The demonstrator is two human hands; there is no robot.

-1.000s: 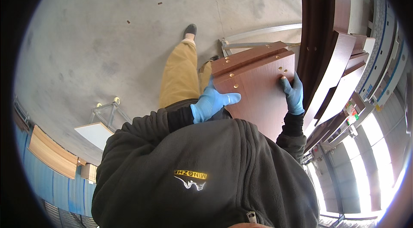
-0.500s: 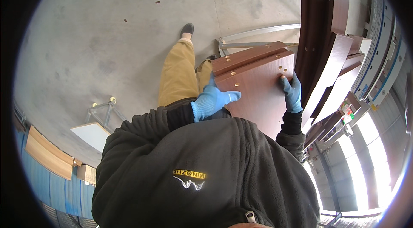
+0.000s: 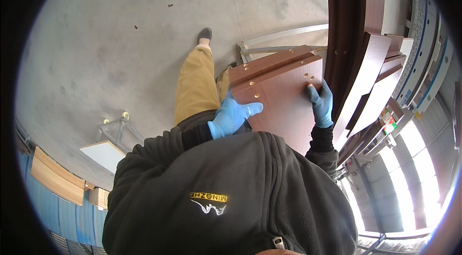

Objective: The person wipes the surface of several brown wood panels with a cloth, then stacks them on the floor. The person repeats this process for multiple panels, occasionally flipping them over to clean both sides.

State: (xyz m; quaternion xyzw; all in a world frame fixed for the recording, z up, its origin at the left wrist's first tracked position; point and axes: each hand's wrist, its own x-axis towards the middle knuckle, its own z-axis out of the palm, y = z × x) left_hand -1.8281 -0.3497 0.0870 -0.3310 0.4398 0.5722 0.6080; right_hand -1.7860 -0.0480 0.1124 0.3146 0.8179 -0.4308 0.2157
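Observation:
Two stacked reddish-brown wooden panels (image 3: 284, 110) rest between my gloved hands, the lower one sticking out past the far edge of the upper one. Round brass-coloured fittings or holes dot both near their far edges. My left hand (image 3: 231, 115), in a blue glove, grips the left edge with its thumb lying on the top face. On the opposite edge, my right hand (image 3: 322, 104) has its thumb on the top face near a group of holes. The other fingers of both hands are mostly hidden by the panels.
Beyond my right hand stand long dark-brown boards (image 3: 347, 28) and more stacked panels (image 3: 373, 77). A metal frame (image 3: 284, 31) lies past the panels. At left is a wheeled trolley (image 3: 113, 130) with a white board (image 3: 103, 155). Small brown scraps dot the concrete floor (image 3: 110, 57).
The panels and both hands have shifted slightly left in the picture, along with most of the surroundings. My grip on the panels looks the same.

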